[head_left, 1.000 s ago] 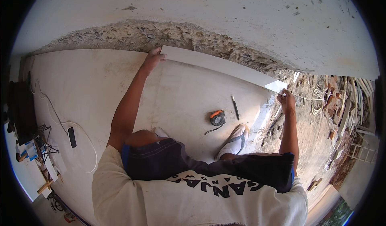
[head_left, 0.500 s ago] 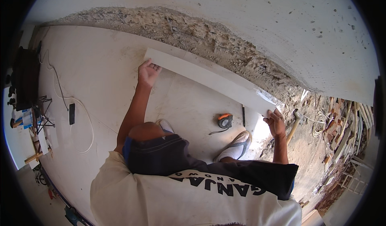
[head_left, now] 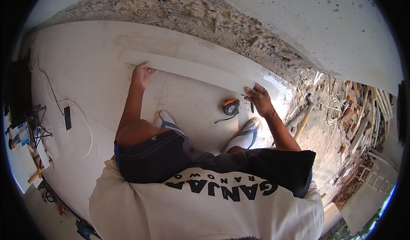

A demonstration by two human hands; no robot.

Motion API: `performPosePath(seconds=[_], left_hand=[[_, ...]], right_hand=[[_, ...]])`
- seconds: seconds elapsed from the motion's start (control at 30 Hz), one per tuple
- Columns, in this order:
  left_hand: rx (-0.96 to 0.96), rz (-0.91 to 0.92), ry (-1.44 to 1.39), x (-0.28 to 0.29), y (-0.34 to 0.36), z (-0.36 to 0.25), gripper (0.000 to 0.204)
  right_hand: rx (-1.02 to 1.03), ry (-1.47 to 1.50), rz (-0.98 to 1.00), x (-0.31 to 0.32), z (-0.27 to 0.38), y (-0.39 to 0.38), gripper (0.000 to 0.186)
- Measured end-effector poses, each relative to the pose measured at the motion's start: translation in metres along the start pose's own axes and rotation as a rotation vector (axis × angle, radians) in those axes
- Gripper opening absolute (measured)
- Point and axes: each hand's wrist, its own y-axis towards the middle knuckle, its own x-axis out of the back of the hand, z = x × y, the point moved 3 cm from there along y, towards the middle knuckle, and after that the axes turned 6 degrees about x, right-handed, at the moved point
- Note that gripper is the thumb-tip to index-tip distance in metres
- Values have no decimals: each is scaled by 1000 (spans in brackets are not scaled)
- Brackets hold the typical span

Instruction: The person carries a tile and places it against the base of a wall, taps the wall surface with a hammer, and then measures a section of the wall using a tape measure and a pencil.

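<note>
A long, narrow, pale tile strip (head_left: 192, 72) lies across in front of me, low over the floor or on it; I cannot tell which. My left hand (head_left: 143, 75) grips its near edge toward the left end, fingers curled. At the right end, the thumb and fingers of my right hand (head_left: 259, 98) pinch the strip's corner. Just below that hand, a black and orange tape measure (head_left: 231, 107) sits on the floor with its wrist strap trailing left. A dark pencil-like stick (head_left: 252, 107) lies beside it, partly hidden by the right hand.
Ahead, a broken, rough band (head_left: 205, 20) runs along the wall's foot. Pale floor tiles (head_left: 98, 82) spread leftward, with a phone (head_left: 67, 117) and white cable on them. Rightward are a wooden-handled hammer (head_left: 304, 119), coiled cord (head_left: 334, 111) and piled rubble (head_left: 356, 116). My slippered feet (head_left: 245, 134) stand close behind the strip.
Both hands have shifted the tile strip leftward, and its right end has come away from the glossy floor edge. The right hand moved up and left, now beside the tape measure.
</note>
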Motion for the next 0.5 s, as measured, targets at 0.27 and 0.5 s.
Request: performPosePath(seconds=[0.27, 0.5], left_hand=[[-42, -112, 149, 32, 12, -10, 39], [95, -244, 470, 33, 7, -22, 46]], right_hand=[[-58, -222, 16, -19, -12, 33, 30], [12, -581, -123, -16, -29, 50, 33]])
